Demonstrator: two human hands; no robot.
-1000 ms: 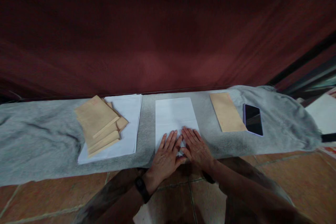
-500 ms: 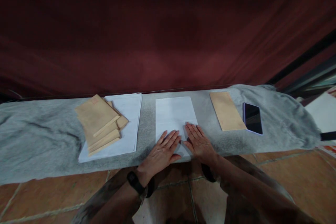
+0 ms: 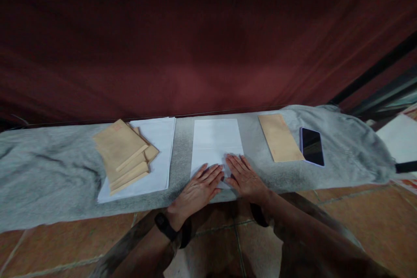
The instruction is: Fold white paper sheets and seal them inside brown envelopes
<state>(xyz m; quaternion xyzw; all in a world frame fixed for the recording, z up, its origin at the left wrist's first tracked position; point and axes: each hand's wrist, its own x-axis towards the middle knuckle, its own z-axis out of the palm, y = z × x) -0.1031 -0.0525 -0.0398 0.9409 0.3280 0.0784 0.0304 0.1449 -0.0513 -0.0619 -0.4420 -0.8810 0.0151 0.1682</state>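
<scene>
Flat on the sheet (image 3: 216, 134)

A gray cloth (image 3: 48, 169) covers the long worktop. On the left, some brown envelopes (image 3: 122, 143) lie in a messy pile. They lie partly on a stack of white paper (image 3: 164, 132), and a few stick out past its left side. Next is the left hand (image 3: 202, 184), with a black watch (image 3: 165, 226) on its wrist. It lies palm down, fingers out straight, on the near part of the sheet. The sheet is in the middle of the cloth, with a faint line across it. The right hand (image 3: 246, 182) lies flat on its near right part, fingers out long. Farther right is one brown envelope (image 3: 280, 139). Its near right corner comes right by a phone (image 3: 312, 147) with a dark screen.
</scene>
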